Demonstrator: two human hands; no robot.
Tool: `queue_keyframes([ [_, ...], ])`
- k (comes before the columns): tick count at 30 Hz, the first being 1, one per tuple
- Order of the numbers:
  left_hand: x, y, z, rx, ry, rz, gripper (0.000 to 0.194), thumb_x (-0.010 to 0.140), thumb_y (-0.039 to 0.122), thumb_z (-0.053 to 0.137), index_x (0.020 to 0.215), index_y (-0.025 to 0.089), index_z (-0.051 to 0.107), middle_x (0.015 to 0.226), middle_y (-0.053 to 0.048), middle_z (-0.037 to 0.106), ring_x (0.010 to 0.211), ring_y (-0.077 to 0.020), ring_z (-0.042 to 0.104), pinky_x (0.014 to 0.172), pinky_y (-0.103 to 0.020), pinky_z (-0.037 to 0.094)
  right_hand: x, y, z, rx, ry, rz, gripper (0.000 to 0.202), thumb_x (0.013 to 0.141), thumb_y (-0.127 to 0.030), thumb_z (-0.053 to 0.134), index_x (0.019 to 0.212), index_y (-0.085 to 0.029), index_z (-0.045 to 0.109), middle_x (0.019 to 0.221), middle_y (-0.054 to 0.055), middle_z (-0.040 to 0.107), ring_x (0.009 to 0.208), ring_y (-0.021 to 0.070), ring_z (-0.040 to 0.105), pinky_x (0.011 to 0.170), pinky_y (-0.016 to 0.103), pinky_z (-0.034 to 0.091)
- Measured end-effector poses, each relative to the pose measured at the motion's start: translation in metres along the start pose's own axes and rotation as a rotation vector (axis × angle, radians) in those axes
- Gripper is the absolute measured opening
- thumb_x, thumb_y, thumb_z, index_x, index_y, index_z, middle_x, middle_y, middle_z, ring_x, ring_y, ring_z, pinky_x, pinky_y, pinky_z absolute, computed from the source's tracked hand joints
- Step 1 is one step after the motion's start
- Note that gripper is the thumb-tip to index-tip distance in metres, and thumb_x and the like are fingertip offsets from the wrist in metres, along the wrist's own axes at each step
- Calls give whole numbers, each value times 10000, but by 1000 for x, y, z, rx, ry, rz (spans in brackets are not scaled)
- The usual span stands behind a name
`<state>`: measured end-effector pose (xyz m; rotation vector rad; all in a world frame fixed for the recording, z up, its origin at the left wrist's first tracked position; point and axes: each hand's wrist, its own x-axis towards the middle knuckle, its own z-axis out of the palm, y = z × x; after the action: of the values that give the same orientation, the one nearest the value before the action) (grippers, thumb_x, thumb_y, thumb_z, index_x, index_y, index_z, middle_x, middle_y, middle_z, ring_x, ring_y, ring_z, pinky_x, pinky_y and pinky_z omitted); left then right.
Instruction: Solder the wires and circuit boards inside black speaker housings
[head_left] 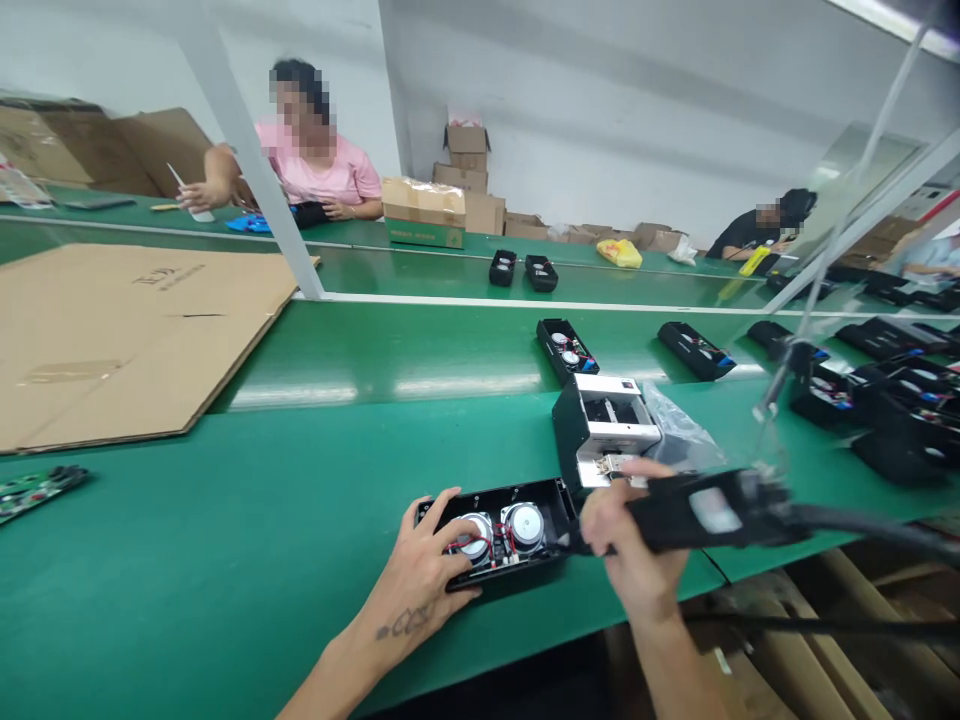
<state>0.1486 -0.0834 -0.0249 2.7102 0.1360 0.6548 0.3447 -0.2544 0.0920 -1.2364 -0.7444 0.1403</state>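
Note:
An open black speaker housing (517, 573) lies on the green bench in front of me, with two round speakers and red wires inside. My left hand (427, 565) grips its left end, thumb along the near side and fingers over the rim and inside. My right hand (626, 535) is wrapped round a black electric screwdriver (701, 510) held nearly level, its cable trailing right. Its tip points at the housing's right end; whether it touches a screw cannot be made out. Just behind my right hand stands a black-and-silver screw feeder (619, 415), partly covered by my fingers.
A flat cardboard sheet (127, 340) and a green circuit board (41, 490) lie left. Beyond the bench, a green belt (390, 350) carries black housings (566, 350); more are piled right (915, 400). A clear plastic bag (686, 425) lies beside the feeder. Co-workers sit opposite.

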Motion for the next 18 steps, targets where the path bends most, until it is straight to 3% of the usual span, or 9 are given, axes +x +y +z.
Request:
queue_keyframes([
  [3,0,1,0,-31,19,-27,291,735,309,1016,817,247,744,1206,2,774,1502,-446,484,1172,-642,306,47,-3,-25,-20,346,-140,401,886,-253,833,1200,-270,585,550,-135,560,434,133,498,530,310,468],
  [6,1,1,0,-8,9,-18,276,736,298,1009,840,252,757,1200,-2,771,1506,-438,481,1170,-625,316,80,10,-45,-220,441,-184,392,851,-328,862,1129,-227,604,554,-117,626,440,139,546,595,333,502],
  [12,0,0,1,26,0,-14,230,756,329,990,852,262,792,1186,-29,759,1500,-430,484,1202,-630,319,88,33,-56,-319,309,-79,354,824,-409,885,917,-241,587,517,-111,600,416,131,537,535,316,478],
  [16,0,2,-1,-2,-1,-38,230,766,310,987,897,271,802,1199,-20,760,1503,-434,482,1217,-654,303,67,32,-57,-304,95,97,384,771,-403,939,921,-224,634,499,-91,583,385,135,511,422,293,417],
  [18,0,3,-1,-19,-4,-45,236,768,315,991,897,271,798,1204,-17,762,1512,-435,475,1227,-663,286,49,29,-57,-279,11,173,371,813,-407,917,981,-227,640,508,-97,563,380,132,500,409,285,410],
])
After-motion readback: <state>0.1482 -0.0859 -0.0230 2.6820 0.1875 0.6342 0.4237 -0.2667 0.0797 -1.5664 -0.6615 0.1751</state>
